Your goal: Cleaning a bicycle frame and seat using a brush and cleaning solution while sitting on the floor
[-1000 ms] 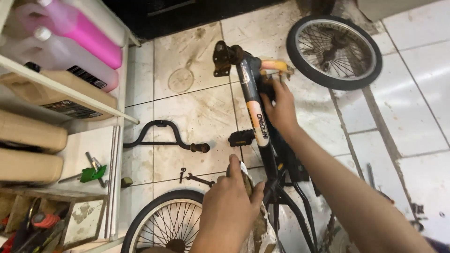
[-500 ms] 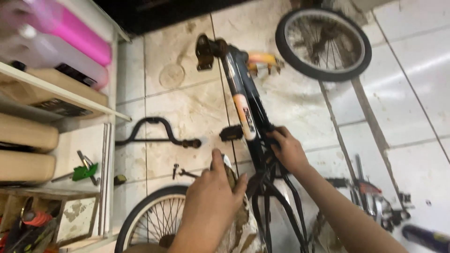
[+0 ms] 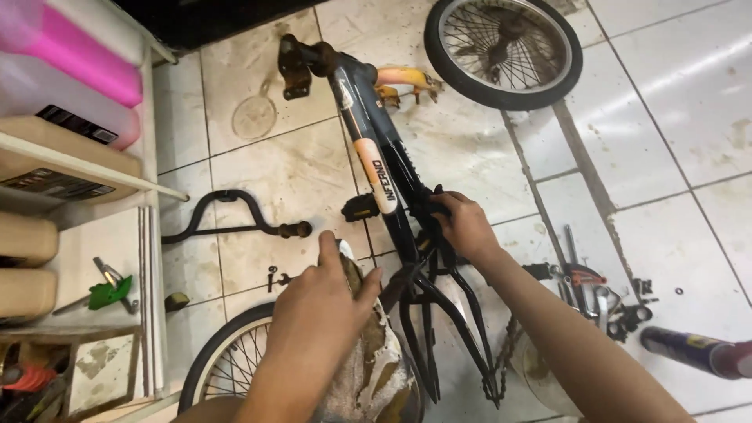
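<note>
Two hands are engaged: the right hand (image 3: 462, 223) is clenched around the dark metal bicycle frame (image 3: 384, 168) lying on the tiled floor (image 3: 666, 157), while the left hand (image 3: 325, 301) is pressed, fingers gripping, on a worn, torn saddle (image 3: 372, 364). Black handlebars (image 3: 231, 219) and a loose spoked wheel (image 3: 505, 47) are seen nearby.

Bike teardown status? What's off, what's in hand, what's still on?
Off: handlebar and one wheel lie loose on the floor tiles. In hand: right hand grips the frame near the seat cluster; left hand presses on the worn saddle. Still on: pedal and chain.
</note>
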